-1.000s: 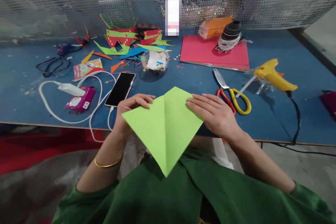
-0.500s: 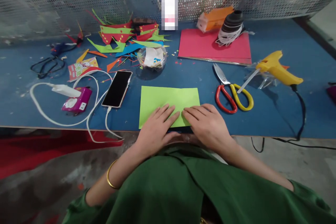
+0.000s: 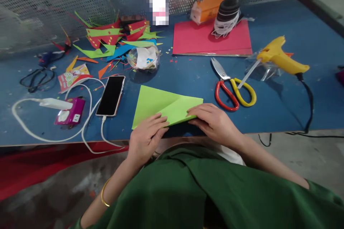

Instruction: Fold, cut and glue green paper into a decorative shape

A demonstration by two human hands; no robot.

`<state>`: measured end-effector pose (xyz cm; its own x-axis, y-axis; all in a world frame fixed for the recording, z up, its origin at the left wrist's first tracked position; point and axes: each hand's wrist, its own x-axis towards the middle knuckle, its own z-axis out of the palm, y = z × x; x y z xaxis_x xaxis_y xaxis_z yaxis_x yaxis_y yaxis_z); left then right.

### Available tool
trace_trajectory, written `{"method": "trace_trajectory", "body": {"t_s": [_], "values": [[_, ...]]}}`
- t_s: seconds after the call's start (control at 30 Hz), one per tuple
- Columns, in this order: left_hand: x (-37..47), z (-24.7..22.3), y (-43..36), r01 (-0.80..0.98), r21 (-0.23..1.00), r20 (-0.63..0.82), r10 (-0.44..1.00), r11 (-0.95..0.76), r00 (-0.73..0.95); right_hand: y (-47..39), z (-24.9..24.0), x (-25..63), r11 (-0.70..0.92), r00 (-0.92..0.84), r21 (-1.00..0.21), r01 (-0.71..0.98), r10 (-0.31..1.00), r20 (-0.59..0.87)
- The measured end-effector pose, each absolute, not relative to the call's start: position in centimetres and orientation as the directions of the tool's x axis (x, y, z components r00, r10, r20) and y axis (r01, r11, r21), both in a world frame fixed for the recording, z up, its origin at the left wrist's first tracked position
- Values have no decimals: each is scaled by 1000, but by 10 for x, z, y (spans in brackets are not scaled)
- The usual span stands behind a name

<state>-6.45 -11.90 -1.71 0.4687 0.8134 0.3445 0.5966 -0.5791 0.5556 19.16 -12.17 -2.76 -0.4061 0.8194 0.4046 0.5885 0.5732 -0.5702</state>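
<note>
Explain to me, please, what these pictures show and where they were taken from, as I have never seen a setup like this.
There is no machine here: a person works with two bare hands. Every picture comes from one camera worn on that person's head, looking forward and down, so the forearms enter from the bottom.

On the blue table lies a green sheet, partly folded over. The left hand touches its near edge, and the right hand holds the folded part near its right end.

To the right are scissors and a yellow glue gun; to the left, a phone with a white cable plugged in. Farther back are cut paper shapes and red sheets.
</note>
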Motion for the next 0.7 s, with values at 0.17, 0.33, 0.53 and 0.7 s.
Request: {"method": "trace_trajectory", "body": {"t_s": [0.17, 0.33, 0.53, 0.7], "values": [[-66, -12, -118, 615, 651, 281, 894, -445, 350, -112, -32, 203, 498, -335, -584, 641, 866, 371], [-57, -4, -116, 692, 657, 191, 953, -301, 233, -106, -36, 205, 397, -209, -566, 722, 906, 368], [-35, 0, -110, 770, 578, 247, 957, -271, 152, -106, -34, 198, 390, -245, -496, 776, 911, 332], [-30, -6, -100, 847, 473, 286, 952, -241, 111, -108, -27, 202, 385, -265, -512, 768, 919, 293]]}}
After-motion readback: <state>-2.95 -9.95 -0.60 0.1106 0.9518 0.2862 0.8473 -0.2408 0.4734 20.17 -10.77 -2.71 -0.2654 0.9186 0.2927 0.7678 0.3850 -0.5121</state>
